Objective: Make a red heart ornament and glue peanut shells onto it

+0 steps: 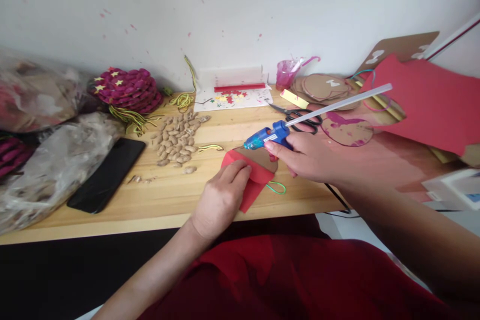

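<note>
My right hand (300, 154) is wrapped round a blue hot glue gun (267, 136), with a long clear glue stick (341, 104) poking out of its back. The nozzle points left, over the far edge of a piece of red paper (258, 172). My left hand (225, 192) pinches that paper near the table's front edge. Under it shows a brown cardboard round (264, 157), partly covered. A green cord loop (277, 188) lies just right of the paper. Yellow and black threads (210, 148) lie beyond its left corner.
Peanuts (176, 140), a black phone (107, 175) and plastic bags (63, 165) lie to the left. Behind are a stack of purple decorated pieces (127, 91), a white sheet with paper stars (232, 102) and black scissors (300, 115). Red paper sheets (435, 105) lie at right.
</note>
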Demonstrator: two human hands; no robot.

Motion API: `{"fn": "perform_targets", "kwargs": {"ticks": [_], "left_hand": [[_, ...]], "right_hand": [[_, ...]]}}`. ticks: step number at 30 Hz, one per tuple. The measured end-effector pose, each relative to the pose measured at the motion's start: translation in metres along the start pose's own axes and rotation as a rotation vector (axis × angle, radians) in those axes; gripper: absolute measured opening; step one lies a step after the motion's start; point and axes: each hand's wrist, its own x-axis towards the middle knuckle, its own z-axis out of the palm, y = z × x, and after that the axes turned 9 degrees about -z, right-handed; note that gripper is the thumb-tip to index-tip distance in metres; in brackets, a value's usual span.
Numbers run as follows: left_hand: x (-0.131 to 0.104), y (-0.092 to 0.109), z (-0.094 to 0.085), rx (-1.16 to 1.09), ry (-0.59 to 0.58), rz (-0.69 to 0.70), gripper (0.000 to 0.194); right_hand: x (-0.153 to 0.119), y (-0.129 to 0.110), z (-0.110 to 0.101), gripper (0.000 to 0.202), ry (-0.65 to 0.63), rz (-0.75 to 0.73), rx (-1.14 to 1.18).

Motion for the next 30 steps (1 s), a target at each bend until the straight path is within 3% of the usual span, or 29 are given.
{"fn": "perform_targets", "kwargs": {"ticks": [30], "left_hand": [[0.0004,-0.0016,0.0008,0.0,0.05,0.013,0.026]], "right_hand": [[0.0088,-0.0101,-0.0007,0.041,-0.079,-0.009,-0.23]]}}
